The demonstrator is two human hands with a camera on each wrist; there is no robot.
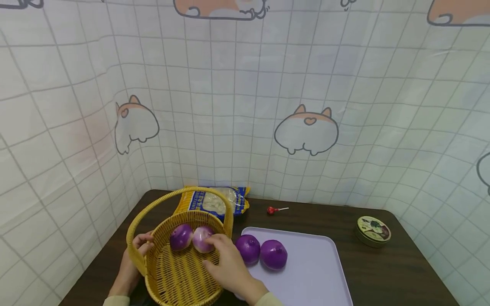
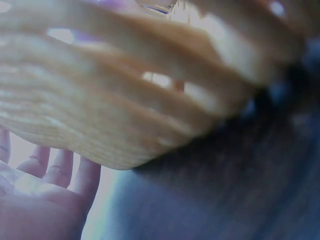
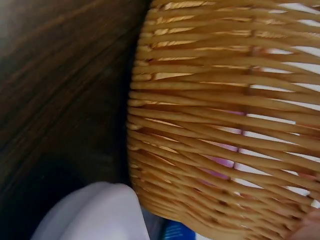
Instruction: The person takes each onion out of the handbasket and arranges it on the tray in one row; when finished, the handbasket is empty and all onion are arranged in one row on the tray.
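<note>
A yellow woven basket (image 1: 180, 278) with a tall handle stands at the front left. Inside it lie a dark purple onion (image 1: 180, 238) and a paler onion (image 1: 201, 239). My left hand (image 1: 134, 257) rests against the basket's left side, by the foot of the handle. In the left wrist view its fingers (image 2: 60, 167) look fairly straight beside the weave. My right hand (image 1: 233, 265) reaches over the basket's right rim, fingers at the paler onion and thumb spread away from it. Just right of the basket, two purple onions (image 1: 248, 249) (image 1: 273, 255) sit on a lilac tray (image 1: 306, 276).
A yellow and blue pasta bag (image 1: 214, 200) lies behind the basket. Farther right are a red lollipop (image 1: 271, 210) and a round green tin (image 1: 372, 231) on the dark wooden table (image 1: 402, 272). A white checked cloth (image 1: 252, 106) hangs around the table's back and sides.
</note>
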